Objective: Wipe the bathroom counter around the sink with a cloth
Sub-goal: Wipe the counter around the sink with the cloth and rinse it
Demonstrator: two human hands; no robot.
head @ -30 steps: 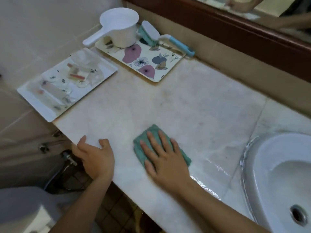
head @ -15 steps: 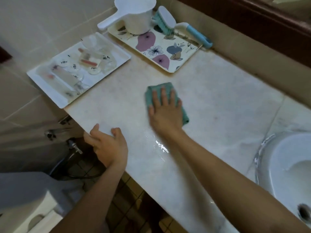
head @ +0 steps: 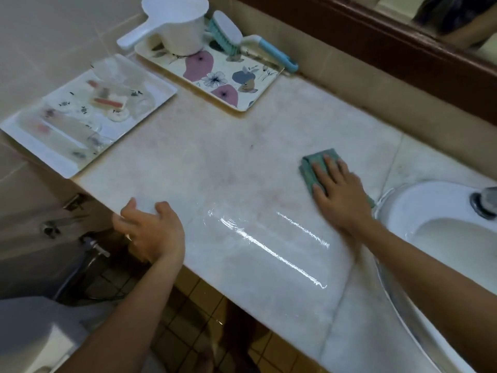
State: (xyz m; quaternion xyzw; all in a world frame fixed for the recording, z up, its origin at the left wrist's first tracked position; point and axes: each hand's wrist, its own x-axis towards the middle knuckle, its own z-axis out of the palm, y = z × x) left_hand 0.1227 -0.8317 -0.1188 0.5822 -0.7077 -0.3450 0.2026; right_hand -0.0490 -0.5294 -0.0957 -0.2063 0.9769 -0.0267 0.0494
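A folded teal cloth [head: 312, 168] lies flat on the pale marble counter [head: 215, 168], just left of the white sink [head: 435, 211]. My right hand [head: 338, 195] presses down on the cloth with fingers spread, covering most of it. My left hand [head: 150, 230] rests at the counter's front left edge, fingers loosely curled, with nothing in it. Wet streaks [head: 269, 246] shine on the counter between my hands.
A floral tray [head: 215, 76] at the back holds a white scoop [head: 174, 22] and a blue-handled brush [head: 242, 41]. A white tray [head: 80, 114] with small toiletries sits at the far left. A faucet base [head: 484, 203] shows at the right. Tiled floor and pipes lie below the counter.
My right hand has slid the cloth from the front left, toward the trays, then right to the sink's rim, leaving wet streaks. My left hand stayed at the front edge.
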